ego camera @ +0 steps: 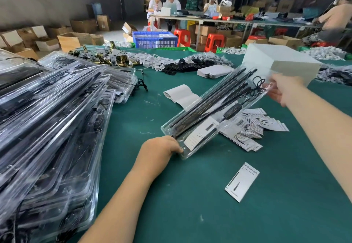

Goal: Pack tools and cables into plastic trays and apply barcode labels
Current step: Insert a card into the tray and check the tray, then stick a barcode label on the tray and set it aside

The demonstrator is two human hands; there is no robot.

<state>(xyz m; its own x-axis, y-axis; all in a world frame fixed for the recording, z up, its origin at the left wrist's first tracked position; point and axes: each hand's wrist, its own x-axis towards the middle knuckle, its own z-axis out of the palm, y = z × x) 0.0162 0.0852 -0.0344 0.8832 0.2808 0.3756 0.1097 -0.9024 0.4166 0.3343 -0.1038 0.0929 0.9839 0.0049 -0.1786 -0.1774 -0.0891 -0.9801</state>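
Note:
A long clear plastic tray (192, 143) hangs tilted above the green table, holding black rods (213, 98), a black cable with an inline controller (233, 109) and a white printed card (202, 132). My left hand (162, 147) grips the tray's near corner. My right hand (282, 88) holds its far end, fingers curled around the edge. Under the tray lies a loose heap of barcode labels (253, 126). A single printed card (242, 182) lies flat nearer to me.
A tall pile of packed clear trays (47, 128) fills the left side. A strip of label backing paper (182, 95) lies mid-table. A white box (276, 62) stands behind my right hand. Cables, clips and white parts (171, 63) litter the far edge. People sit at distant tables.

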